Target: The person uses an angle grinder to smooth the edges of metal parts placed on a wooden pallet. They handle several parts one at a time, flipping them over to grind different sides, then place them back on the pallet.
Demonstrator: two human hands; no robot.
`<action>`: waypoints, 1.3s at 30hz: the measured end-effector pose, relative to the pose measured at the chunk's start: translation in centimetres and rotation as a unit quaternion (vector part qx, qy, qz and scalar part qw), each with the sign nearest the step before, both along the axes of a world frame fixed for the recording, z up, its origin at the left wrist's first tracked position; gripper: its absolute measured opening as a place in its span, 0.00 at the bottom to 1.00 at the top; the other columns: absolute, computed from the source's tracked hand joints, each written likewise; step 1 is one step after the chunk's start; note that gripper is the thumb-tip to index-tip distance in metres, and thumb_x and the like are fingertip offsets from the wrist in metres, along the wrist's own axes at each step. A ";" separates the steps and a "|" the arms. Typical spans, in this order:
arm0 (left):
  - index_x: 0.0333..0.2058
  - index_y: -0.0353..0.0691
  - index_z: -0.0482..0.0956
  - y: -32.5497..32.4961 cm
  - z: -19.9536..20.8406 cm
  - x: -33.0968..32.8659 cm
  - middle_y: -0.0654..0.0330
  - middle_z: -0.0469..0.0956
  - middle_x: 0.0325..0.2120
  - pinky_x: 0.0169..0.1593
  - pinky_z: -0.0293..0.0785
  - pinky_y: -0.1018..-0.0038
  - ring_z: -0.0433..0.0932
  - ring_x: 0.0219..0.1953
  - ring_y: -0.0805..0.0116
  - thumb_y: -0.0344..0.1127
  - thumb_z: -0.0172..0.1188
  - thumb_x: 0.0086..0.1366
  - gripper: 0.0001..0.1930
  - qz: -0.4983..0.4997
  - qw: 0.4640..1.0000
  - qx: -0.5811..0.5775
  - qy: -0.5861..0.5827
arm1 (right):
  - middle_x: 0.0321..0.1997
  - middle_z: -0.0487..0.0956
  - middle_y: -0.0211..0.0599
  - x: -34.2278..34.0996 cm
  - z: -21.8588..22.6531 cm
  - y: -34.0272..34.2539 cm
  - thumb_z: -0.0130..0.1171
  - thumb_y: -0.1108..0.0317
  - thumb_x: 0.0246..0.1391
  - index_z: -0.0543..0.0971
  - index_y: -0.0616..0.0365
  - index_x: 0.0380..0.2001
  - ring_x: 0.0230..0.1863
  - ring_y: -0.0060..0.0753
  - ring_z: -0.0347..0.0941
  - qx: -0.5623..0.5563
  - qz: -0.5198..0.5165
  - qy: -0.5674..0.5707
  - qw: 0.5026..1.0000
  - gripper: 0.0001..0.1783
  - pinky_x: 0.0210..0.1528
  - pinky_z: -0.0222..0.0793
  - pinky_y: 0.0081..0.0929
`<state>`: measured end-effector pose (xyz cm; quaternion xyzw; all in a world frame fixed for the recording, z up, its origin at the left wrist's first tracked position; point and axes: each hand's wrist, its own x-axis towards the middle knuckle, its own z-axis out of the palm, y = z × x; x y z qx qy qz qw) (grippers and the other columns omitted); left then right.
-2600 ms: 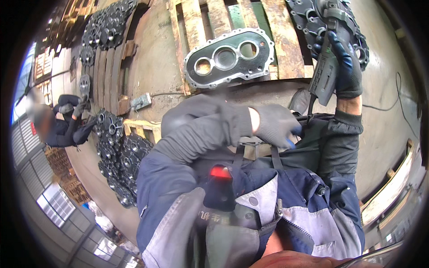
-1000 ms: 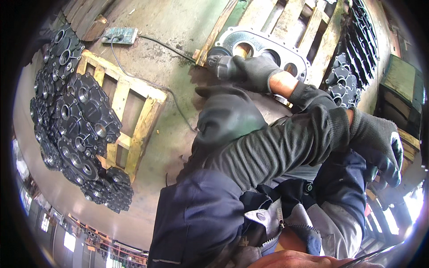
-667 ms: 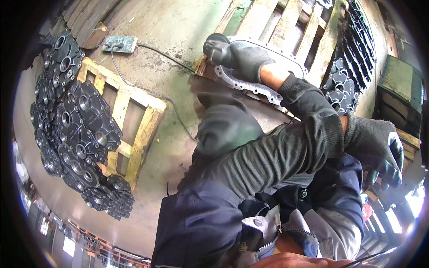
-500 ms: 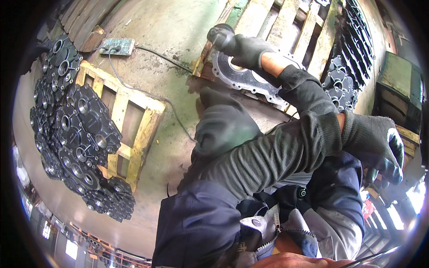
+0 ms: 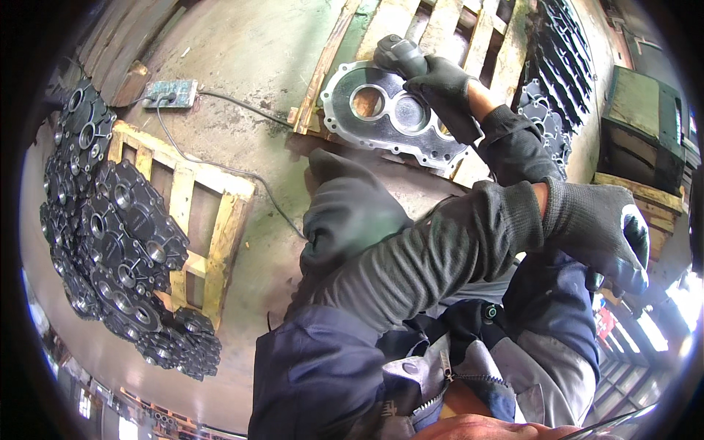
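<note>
My right hand, in a dark knit glove, is wrapped round a dark power tool with a rounded head. The tool is over the right part of a black metal cover casting. This casting lies flat, with a bright machined rim and large round bores. My left arm crosses in front of my body to the right, above my right forearm. At its end my left hand, gloved too, is closed with curled fingers, well away from the casting. Whatever is in its fingers is hidden.
The casting lies on a wooden pallet. Black castings stand in rows at the far right and lie piled on a left pallet. A power strip with cables is on the floor. A greenish box stands right.
My right hand has moved the power tool to the right across the casting, uncovering its left bores. My left hand stays closed in about the same place. The whole view has shifted slightly.
</note>
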<state>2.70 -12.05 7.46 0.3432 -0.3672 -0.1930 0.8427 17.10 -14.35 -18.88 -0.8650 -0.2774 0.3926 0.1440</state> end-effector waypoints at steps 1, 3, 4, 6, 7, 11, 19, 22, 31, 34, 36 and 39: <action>0.43 0.32 0.89 0.2 -0.1 0.1 0.54 0.89 0.33 0.38 0.83 0.72 0.86 0.30 0.71 0.48 0.76 0.63 0.22 0.000 1.000 -0.003 0.000 | 0.44 0.86 0.48 -0.4 1.0 0.0 0.78 0.53 0.48 0.79 0.71 0.56 0.43 0.38 0.84 0.000 -0.042 0.044 0.998 0.39 0.49 0.79 0.35; 0.43 0.32 0.89 -0.1 -0.1 0.2 0.54 0.89 0.33 0.38 0.83 0.72 0.86 0.30 0.71 0.48 0.76 0.63 0.22 0.005 1.000 -0.012 0.002 | 0.43 0.86 0.46 -1.4 2.9 -0.6 0.77 0.56 0.50 0.79 0.70 0.56 0.41 0.36 0.83 -0.001 -0.133 0.125 0.983 0.36 0.46 0.80 0.33; 0.43 0.32 0.89 -0.2 -0.1 0.1 0.54 0.89 0.33 0.38 0.83 0.72 0.86 0.30 0.71 0.48 0.76 0.63 0.22 0.005 1.000 -0.017 0.001 | 0.42 0.85 0.43 -1.6 3.3 -1.3 0.76 0.60 0.52 0.79 0.70 0.56 0.39 0.34 0.83 -0.003 -0.141 0.096 0.985 0.33 0.44 0.81 0.32; 0.43 0.32 0.89 -0.2 0.0 0.0 0.54 0.89 0.33 0.38 0.83 0.72 0.86 0.30 0.71 0.48 0.76 0.63 0.22 0.008 1.000 -0.023 0.006 | 0.42 0.85 0.43 -2.1 3.9 -2.6 0.76 0.60 0.53 0.79 0.69 0.56 0.38 0.34 0.83 0.017 -0.201 0.141 0.969 0.32 0.43 0.81 0.32; 0.43 0.32 0.89 -0.2 -0.1 -0.1 0.54 0.89 0.33 0.38 0.83 0.72 0.86 0.30 0.71 0.48 0.76 0.62 0.22 0.007 1.000 -0.023 0.010 | 0.42 0.85 0.43 -2.4 4.3 -2.9 0.76 0.61 0.53 0.78 0.69 0.56 0.38 0.33 0.82 0.028 -0.229 0.165 0.959 0.32 0.43 0.81 0.32; 0.40 0.33 0.91 0.2 0.1 -0.3 0.54 0.90 0.32 0.42 0.84 0.72 0.88 0.33 0.68 0.45 0.73 0.59 0.20 -0.036 0.998 -0.021 0.036 | 0.44 0.85 0.44 -1.8 5.2 -5.3 0.75 0.61 0.54 0.78 0.70 0.56 0.39 0.33 0.82 -0.016 -0.199 0.116 0.973 0.32 0.44 0.81 0.33; 0.42 0.32 0.90 -0.4 -0.1 -0.2 0.50 0.90 0.33 0.42 0.85 0.70 0.89 0.33 0.65 0.48 0.73 0.60 0.23 0.005 1.000 0.011 -0.001 | 0.42 0.85 0.45 -1.3 6.6 -6.7 0.75 0.59 0.52 0.79 0.70 0.56 0.38 0.35 0.83 -0.064 -0.214 0.073 0.972 0.33 0.41 0.82 0.34; 0.42 0.32 0.90 -1.4 -0.3 -0.1 0.48 0.90 0.33 0.43 0.85 0.69 0.89 0.34 0.62 0.50 0.73 0.59 0.23 0.014 1.000 0.000 -0.016 | 0.43 0.85 0.47 -1.4 6.9 -7.0 0.76 0.58 0.52 0.79 0.71 0.56 0.40 0.36 0.83 -0.059 -0.254 0.092 0.961 0.34 0.44 0.82 0.34; 0.40 0.33 0.90 -2.5 -0.7 -0.2 0.46 0.89 0.34 0.45 0.85 0.66 0.90 0.35 0.56 0.52 0.74 0.59 0.24 0.052 0.998 0.019 -0.030 | 0.45 0.85 0.49 -1.0 5.1 -8.8 0.76 0.60 0.52 0.78 0.71 0.58 0.41 0.37 0.83 -0.006 -0.234 0.129 0.964 0.35 0.45 0.82 0.34; 0.39 0.33 0.90 -2.8 -0.6 -0.1 0.46 0.89 0.34 0.45 0.84 0.65 0.90 0.36 0.55 0.52 0.74 0.59 0.24 0.074 0.996 0.028 -0.046 | 0.42 0.84 0.45 -0.6 6.0 -10.3 0.76 0.61 0.52 0.77 0.71 0.59 0.37 0.34 0.82 -0.026 -0.261 0.120 0.958 0.35 0.38 0.82 0.32; 0.38 0.33 0.91 -2.7 -0.6 -0.2 0.46 0.89 0.35 0.46 0.84 0.65 0.90 0.37 0.53 0.53 0.73 0.58 0.24 0.071 0.996 0.038 -0.047 | 0.42 0.83 0.45 -0.6 6.0 -11.5 0.76 0.61 0.52 0.76 0.70 0.59 0.36 0.34 0.82 0.006 -0.282 0.130 0.951 0.36 0.36 0.81 0.33; 0.38 0.33 0.90 -2.6 -0.8 -0.4 0.46 0.89 0.35 0.47 0.84 0.65 0.90 0.37 0.53 0.54 0.73 0.59 0.25 0.072 0.997 0.019 -0.030 | 0.41 0.83 0.44 -1.1 8.2 -11.7 0.76 0.61 0.52 0.76 0.69 0.58 0.35 0.34 0.82 -0.025 -0.317 0.115 0.941 0.35 0.36 0.81 0.32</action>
